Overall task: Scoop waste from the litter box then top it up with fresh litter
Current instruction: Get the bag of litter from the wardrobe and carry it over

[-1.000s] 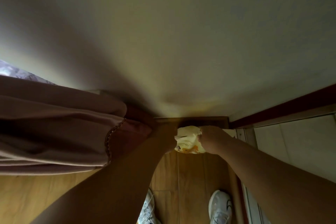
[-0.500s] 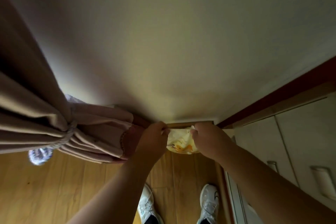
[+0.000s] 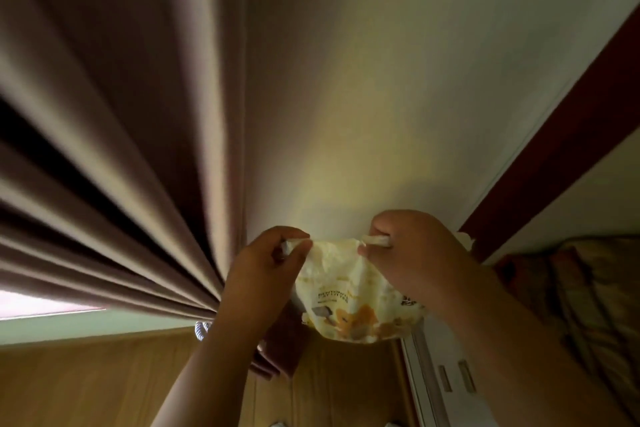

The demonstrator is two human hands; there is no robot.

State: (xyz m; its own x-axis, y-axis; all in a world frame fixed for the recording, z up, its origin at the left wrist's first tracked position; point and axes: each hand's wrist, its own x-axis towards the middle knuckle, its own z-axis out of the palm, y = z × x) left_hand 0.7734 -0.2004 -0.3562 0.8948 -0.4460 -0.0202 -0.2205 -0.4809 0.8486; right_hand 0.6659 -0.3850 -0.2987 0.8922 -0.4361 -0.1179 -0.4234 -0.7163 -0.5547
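Both hands pinch the litter bag (image 3: 349, 291) by its top corners, left hand (image 3: 266, 267) and right hand (image 3: 412, 250); I see it hanging between them, crumpled, pale yellow plastic with orange print and small lettering.

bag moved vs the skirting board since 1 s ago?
Yes. The bag, pinched by the left hand and right hand, now sits up against the wall; earlier it hung level with the skirting board.
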